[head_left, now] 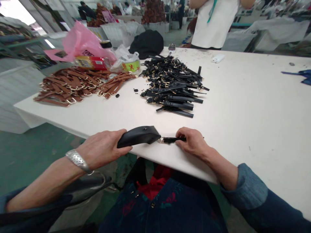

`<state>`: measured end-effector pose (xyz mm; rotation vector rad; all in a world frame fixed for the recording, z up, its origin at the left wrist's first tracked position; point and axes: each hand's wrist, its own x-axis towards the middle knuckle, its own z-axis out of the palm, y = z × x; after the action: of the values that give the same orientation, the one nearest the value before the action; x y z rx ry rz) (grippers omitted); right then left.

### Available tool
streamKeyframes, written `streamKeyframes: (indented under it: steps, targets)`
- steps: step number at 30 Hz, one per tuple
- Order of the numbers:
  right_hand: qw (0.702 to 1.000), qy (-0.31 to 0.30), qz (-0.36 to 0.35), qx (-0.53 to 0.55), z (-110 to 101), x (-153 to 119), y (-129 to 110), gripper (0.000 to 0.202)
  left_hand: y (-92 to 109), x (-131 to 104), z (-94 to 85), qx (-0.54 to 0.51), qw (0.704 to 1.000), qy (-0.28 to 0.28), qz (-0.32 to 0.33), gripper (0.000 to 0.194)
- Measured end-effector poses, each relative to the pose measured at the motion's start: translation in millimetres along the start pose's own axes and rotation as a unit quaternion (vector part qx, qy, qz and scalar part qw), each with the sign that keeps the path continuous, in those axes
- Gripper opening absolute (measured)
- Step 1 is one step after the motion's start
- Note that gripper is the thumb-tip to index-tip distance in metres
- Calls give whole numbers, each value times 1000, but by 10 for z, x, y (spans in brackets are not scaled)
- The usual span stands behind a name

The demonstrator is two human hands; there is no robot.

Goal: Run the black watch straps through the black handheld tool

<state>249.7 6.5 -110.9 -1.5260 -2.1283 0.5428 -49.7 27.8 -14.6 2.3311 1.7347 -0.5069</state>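
Left hand (102,149) is gripping black leather piece (138,136) at worktop (255,113) edge, lower centre. Right hand (191,140) is pinching black buckle strap (171,139) joined to it. Upper left: brown straps (73,85); centre: black strap pile (172,84).

The person wears a dark blue denim garment with long sleeves. The right sleeve (252,194) is turned back at the cuff, showing a paler blue denim band below the forearm. The left sleeve (29,210) is pushed up towards the elbow and looks darker. On the left wrist sits 1 wide silver bangle (77,160) with a patterned, hammered-looking face. The lap (170,207) shows dark blue fabric with faint reddish and green flower shapes, small round studs, and a patch of bright red cloth (155,183) at the waist.
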Motion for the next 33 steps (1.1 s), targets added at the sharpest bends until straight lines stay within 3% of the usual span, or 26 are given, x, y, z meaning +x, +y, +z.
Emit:
streamKeyframes:
  steps: [3, 5, 12, 24, 33]
  targets:
    - [994, 39, -73, -72, 26, -47, -16, 16, -9, -80, -7, -14, 1000, 15, -1, 45]
    - [990, 29, -111, -83, 47, -95, 0, 18, 21, -115, -4, -16, 1000, 17, 4, 45]
    - [983, 27, -162, 79, 100, -235, 138, 14, 146, -187, 59, 22, 998, -7, 59, 39]
    - [987, -3, -65, 148, 62, -158, 150, 12, 344, -192, 33, 83, 993, -35, 81, 35]
    - [983, -9, -65, 169, 66, -153, 142, 15, 525, 32, -134, 57, 994, -51, 76, 33]
